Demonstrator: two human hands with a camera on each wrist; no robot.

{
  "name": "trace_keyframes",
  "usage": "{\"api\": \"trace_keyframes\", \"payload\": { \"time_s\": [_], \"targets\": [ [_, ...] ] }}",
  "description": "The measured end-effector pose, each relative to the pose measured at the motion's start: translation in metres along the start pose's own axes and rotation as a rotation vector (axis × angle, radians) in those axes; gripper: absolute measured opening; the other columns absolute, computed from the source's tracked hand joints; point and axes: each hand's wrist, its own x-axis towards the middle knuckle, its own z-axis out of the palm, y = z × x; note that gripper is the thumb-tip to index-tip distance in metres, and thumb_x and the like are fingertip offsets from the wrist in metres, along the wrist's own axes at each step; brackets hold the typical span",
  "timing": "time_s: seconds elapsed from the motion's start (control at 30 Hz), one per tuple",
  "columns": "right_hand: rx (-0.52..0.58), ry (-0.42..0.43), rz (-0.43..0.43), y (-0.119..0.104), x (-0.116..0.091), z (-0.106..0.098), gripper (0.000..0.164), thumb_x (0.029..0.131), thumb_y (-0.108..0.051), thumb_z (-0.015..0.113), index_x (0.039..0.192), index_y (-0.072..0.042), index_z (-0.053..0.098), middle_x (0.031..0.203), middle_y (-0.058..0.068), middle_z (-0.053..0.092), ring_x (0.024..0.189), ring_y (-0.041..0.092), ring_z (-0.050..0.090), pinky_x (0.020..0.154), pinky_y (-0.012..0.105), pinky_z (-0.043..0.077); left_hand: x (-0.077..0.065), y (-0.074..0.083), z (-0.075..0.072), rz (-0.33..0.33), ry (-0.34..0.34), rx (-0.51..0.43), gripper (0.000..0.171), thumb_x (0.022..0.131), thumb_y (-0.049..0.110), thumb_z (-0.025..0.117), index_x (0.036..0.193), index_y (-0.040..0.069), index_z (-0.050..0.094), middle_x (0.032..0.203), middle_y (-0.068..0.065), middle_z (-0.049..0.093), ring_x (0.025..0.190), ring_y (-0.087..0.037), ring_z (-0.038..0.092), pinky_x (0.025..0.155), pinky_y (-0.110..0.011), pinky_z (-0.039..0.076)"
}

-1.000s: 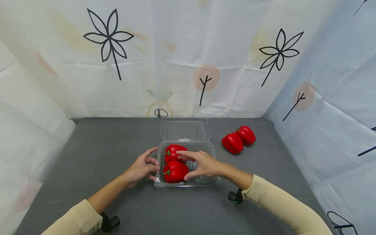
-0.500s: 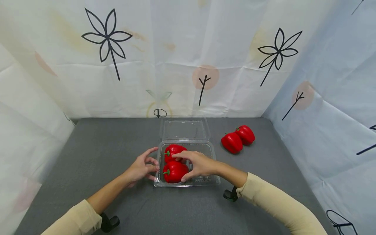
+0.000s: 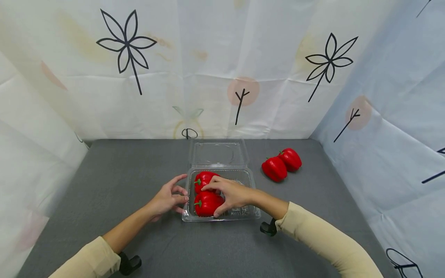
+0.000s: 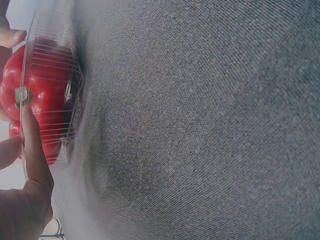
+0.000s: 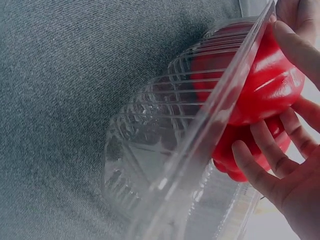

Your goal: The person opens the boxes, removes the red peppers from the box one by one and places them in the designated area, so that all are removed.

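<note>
A clear plastic clamshell container [image 3: 255, 214] lies with its lid [image 3: 219, 153] folded back. Inside, along its left part, are two red bell peppers: the near pepper [image 3: 208, 204] and the far pepper [image 3: 204, 178]. My right hand [image 3: 233, 194] holds the near pepper, thumb on its near side and index finger over its far side. Other right fingers [image 5: 270, 150] rest by the far pepper. My left hand [image 3: 170, 199] touches the container's left rim with spread fingers; in the left wrist view a finger [image 4: 35, 145] lies against the outer wall.
Two more red bell peppers, a nearer one [image 3: 274, 169] and a farther one [image 3: 290, 159], sit together on the grey table [image 3: 132, 166] right of the lid. A patterned cloth [image 3: 215, 58] hangs behind and at both sides.
My right hand has moved left and closed around the near pepper, which has shifted slightly. The left hand and the container have stayed in place.
</note>
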Motion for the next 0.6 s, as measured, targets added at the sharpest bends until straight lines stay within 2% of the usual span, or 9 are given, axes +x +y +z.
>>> {"api": "trace_keyframes", "payload": {
  "time_s": [0.3, 0.6],
  "targets": [
    [-0.075, -0.013, 0.024, -0.004, 0.007, 0.000, 0.066, 0.073, -0.031, 0.089, 0.128, -0.018, 0.055, 0.117, -0.005, 0.048, 0.108, 0.010, 0.051, 0.090, 0.027, 0.049, -0.001, 0.001, 0.001, 0.002, 0.003, -0.008, 0.076, 0.092, -0.005, 0.063, 0.155, 0.015, 0.024, 0.101, -0.015, 0.055, 0.083, -0.026, 0.061, 0.068, -0.045, 0.061],
    [-0.078, -0.032, 0.017, -0.006, 0.010, -0.001, 0.065, 0.071, -0.030, 0.090, 0.125, -0.018, 0.055, 0.112, -0.006, 0.047, 0.103, 0.010, 0.049, 0.086, 0.025, 0.048, -0.001, -0.002, 0.001, 0.038, -0.008, 0.006, 0.076, 0.091, -0.006, 0.063, 0.155, 0.013, 0.025, 0.100, -0.014, 0.055, 0.082, -0.025, 0.061, 0.066, -0.046, 0.061]
  ]
}}
